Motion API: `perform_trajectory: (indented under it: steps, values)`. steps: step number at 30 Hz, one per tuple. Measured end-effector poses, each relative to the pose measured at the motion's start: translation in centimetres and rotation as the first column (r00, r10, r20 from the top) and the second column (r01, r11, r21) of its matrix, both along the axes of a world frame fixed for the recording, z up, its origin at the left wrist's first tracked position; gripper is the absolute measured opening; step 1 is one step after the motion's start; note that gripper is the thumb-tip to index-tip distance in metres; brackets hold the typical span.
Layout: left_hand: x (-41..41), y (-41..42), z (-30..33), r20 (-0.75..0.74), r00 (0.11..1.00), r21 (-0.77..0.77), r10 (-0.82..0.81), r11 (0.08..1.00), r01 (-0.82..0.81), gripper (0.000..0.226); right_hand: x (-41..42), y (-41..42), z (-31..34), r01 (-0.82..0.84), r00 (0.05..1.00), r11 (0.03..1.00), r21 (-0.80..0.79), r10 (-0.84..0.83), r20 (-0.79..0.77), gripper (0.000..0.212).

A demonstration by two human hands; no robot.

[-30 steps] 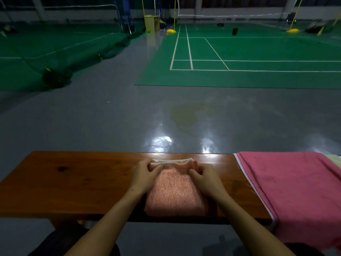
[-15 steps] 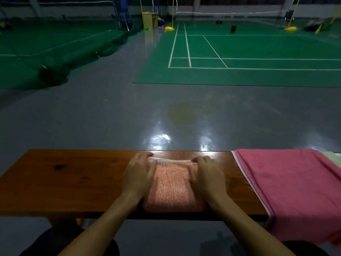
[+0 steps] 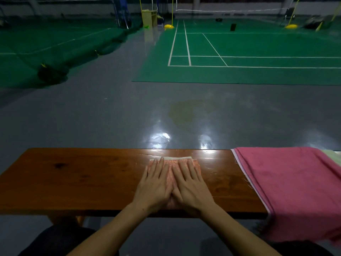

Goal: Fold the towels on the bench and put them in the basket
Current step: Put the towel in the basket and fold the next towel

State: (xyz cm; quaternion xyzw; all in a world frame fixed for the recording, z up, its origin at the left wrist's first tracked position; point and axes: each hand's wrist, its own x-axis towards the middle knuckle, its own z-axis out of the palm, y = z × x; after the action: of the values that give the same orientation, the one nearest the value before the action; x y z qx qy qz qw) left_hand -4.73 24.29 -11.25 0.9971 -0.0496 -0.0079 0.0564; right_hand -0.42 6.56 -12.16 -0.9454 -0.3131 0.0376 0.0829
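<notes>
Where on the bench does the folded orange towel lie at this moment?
In the head view the folded orange towel lies near the middle of the bench, under both flat hands, with the pink towel apart to its right.

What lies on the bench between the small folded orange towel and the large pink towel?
Only bare wooden bench shows in the head view between the folded orange towel and the pink towel; nothing rests there.

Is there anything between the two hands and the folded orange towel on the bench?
No. The left hand and the right hand both lie flat on the folded orange towel, pressing it onto the bench. Nothing is between them. The basket is not in view.
</notes>
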Motion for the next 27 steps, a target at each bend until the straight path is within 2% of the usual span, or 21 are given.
perform_trajectory:
  steps: [6, 11, 13, 16, 19, 21, 24, 27]
  values:
    - [1.3, 0.9, 0.0, -0.056, 0.996, 0.002, 0.067, 0.998, -0.067, 0.087, 1.1, -1.4, 0.5, 0.081, 0.995, 0.996, -0.031, -0.083, -0.059, 0.075]
    - [0.9, 2.5, 1.1, -0.025, 0.992, -0.055, 0.12, 0.991, -0.121, 0.086, 1.1, -2.9, 1.5, 0.129, 0.992, 0.991, -0.022, -0.129, -0.005, 0.084]
    - [0.2, 3.2, 1.9, 0.032, 0.998, -0.119, 0.058, 0.991, -0.054, 0.077, 0.9, -3.6, 2.4, 0.097, 0.993, 0.995, 0.008, -0.098, 0.068, 0.081]
    - [-1.1, 4.2, 3.2, 0.148, 0.984, -0.216, -0.1, 0.968, 0.131, 0.057, -0.5, -4.8, 3.8, -0.011, 0.998, 0.985, 0.173, 0.0, 0.065, 0.065]
    - [-2.4, 4.8, 4.5, 0.136, 0.938, -0.279, -0.319, 0.896, 0.345, 0.049, -1.9, -5.7, 4.1, -0.097, 0.995, 0.986, 0.135, 0.096, 0.021, 0.064]
    - [-2.8, 4.9, 5.0, 0.113, 0.933, -0.294, -0.341, 0.886, 0.359, 0.049, -2.2, -6.3, 3.6, -0.116, 0.993, 0.991, 0.068, 0.117, -0.015, 0.072]
    - [-3.0, 5.2, 4.3, 0.074, 0.94, -0.203, -0.334, 0.917, 0.342, 0.057, -2.2, -6.7, 3.1, -0.135, 0.991, 0.99, 0.034, 0.135, 0.002, 0.08]
    - [-2.9, 5.5, 3.4, 0.094, 0.946, -0.14, -0.31, 0.937, 0.321, 0.067, -1.8, -7.0, 2.8, -0.149, 0.989, 0.988, 0.045, 0.148, 0.024, 0.081]
